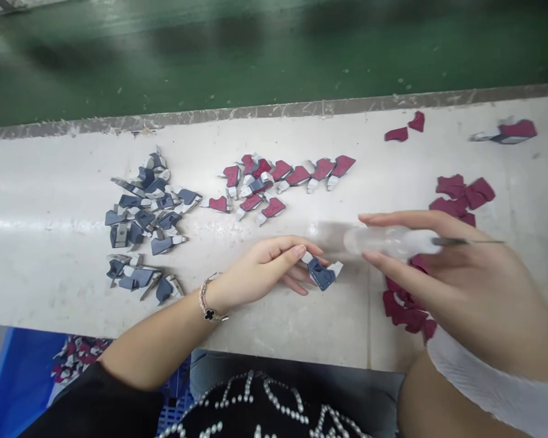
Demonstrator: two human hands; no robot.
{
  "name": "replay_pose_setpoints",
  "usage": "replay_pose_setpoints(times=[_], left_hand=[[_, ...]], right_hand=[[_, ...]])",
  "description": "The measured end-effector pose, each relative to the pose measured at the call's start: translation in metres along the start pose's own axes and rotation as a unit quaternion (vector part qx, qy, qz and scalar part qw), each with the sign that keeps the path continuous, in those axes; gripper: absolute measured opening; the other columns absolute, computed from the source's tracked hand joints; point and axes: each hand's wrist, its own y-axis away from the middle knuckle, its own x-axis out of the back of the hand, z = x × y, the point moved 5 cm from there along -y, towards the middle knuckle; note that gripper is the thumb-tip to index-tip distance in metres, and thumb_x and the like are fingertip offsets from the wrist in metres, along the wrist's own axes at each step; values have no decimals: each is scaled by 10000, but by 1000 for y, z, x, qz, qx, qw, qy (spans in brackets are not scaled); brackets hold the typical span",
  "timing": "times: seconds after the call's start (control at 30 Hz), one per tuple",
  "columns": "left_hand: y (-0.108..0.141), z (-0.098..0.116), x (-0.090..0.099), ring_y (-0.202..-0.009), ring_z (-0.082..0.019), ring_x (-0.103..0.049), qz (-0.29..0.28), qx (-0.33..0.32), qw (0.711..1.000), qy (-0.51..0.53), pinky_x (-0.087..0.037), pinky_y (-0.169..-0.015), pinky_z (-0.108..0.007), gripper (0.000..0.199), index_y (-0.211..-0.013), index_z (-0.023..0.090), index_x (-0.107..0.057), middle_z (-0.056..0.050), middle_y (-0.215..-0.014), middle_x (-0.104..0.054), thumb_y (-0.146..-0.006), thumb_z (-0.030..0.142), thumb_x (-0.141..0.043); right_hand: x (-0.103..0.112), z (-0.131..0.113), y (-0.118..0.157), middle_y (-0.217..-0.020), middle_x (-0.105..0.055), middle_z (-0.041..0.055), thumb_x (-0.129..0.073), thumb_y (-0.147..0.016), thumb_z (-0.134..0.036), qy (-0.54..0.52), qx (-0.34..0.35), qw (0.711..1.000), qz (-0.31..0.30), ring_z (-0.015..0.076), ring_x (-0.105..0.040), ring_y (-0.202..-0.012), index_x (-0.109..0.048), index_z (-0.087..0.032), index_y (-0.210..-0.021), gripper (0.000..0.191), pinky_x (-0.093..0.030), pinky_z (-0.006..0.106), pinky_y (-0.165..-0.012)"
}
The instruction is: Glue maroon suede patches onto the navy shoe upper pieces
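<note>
Held, left: our left hand [262, 271], palm partly turned up, its fingers [296, 252] closed on one pale end of a blue-faced part [322, 275], which sits above the worktop [319, 328] near the front edge. A second pale end juts out to the right. Bracelet [209, 314] with a dark clover charm at the wrist.

Held, right: our right hand [475, 286], blurred, grasping a translucent bottle [379, 241] between its fingers. The bottle lies roughly level, its narrow end and thin tip [479, 241] directed toward the palm. White cuff [488, 383] at the wrist.

On the worktop, left: a loose heap of blue-faced parts [144, 219], with a smaller group [141, 278] just in front.

Centre: a cluster of maroon-faced parts [296, 175], trailing rightward in a row, one blue face among them.

Right: loose maroon pieces [452, 185], some lying beyond the right hand, others [408, 316] beside and partly behind it. Two maroon pieces [396, 134] farther back; one maroon-faced part [516, 131] at far right.

Lower left: a blue bin [21, 371] of mixed pieces [80, 358].

Beyond the worktop: a green surface [274, 61].
</note>
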Motion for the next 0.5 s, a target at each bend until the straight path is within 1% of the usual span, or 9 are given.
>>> replay_pose_setpoints(times=[0.1, 0.2, 0.27, 0.33, 0.37, 0.4, 0.47, 0.5], left_hand=[[0, 0, 1, -879, -177, -799, 5, 7, 1000, 21, -672, -706, -233, 400, -1176, 154, -702, -163, -1205, -766, -974, 491, -626], [1, 1, 0, -855, -170, -801, 5, 6, 1000, 31, -663, -683, -219, 401, -1178, 158, -697, -156, -1213, -765, -959, 490, -650], [2, 3, -2, -866, -175, -801, 5, -1, 1000, 30, -662, -693, -228, 409, -1173, 160, -695, -153, -1221, -763, -955, 503, -650], [4, 6, -2, -896, -187, -799, 7, -12, 1000, 27, -663, -718, -247, 417, -1175, 159, -688, -151, -1192, -771, -955, 511, -645], [4, 6, -2, -909, -191, -797, 8, -16, 999, 26, -662, -735, -257, 415, -1175, 159, -684, -146, -1160, -779, -953, 507, -649], [5, 7, -2, -918, -190, -793, 5, -21, 999, 26, -660, -758, -265, 407, -1176, 159, -681, -135, -1121, -787, -938, 489, -678], [4, 7, -3, -913, -179, -786, -10, -29, 999, 25, -645, -811, -272, 421, -1181, 162, -672, -101, -1025, -797, -857, 399, -797], [4, 6, -3, -904, -172, -782, -17, -30, 999, 21, -635, -834, -274, 455, -1178, 163, -665, -82, -979, -797, -802, 335, -854]], right_hand=[[-19, 2, -19, -1145, -762, 49, -717, -850, -499, 7, -20, 1000, -17, 243, -706, -826, -733, -289, -1120, 343, -531, 387, -675], [-30, 11, -28, -1178, -749, 44, -705, -834, -547, 8, -28, 999, -34, 235, -705, -819, -703, -284, -1143, 406, -538, 379, -668], [-31, 18, -25, -1243, -725, 47, -705, -806, -617, 20, -31, 998, -42, 247, -709, -873, -663, -294, -1221, 528, -551, 387, -697], [-23, 27, -14, -1277, -702, 88, -694, -783, -692, 55, -41, 997, -31, 302, -695, -984, -620, -282, -1286, 654, -552, 435, -756], [-17, 33, -7, -1251, -705, 114, -682, -766, -737, 79, -46, 996, -22, 340, -676, -1020, -625, -270, -1274, 692, -539, 479, -788], [-11, 39, 1, -1188, -717, 134, -663, -749, -781, 106, -51, 993, -15, 378, -655, -1029, -656, -262, -1220, 701, -514, 533, -813], [-2, 52, 15, -1014, -737, 145, -621, -711, -858, 153, -56, 986, -23, 435, -618, -995, -730, -275, -1029, 673, -442, 637, -847], [1, 58, 21, -944, -737, 142, -596, -701, -887, 172, -56, 983, -33, 445, -605, -967, -747, -286, -938, 664, -410, 667, -850]])
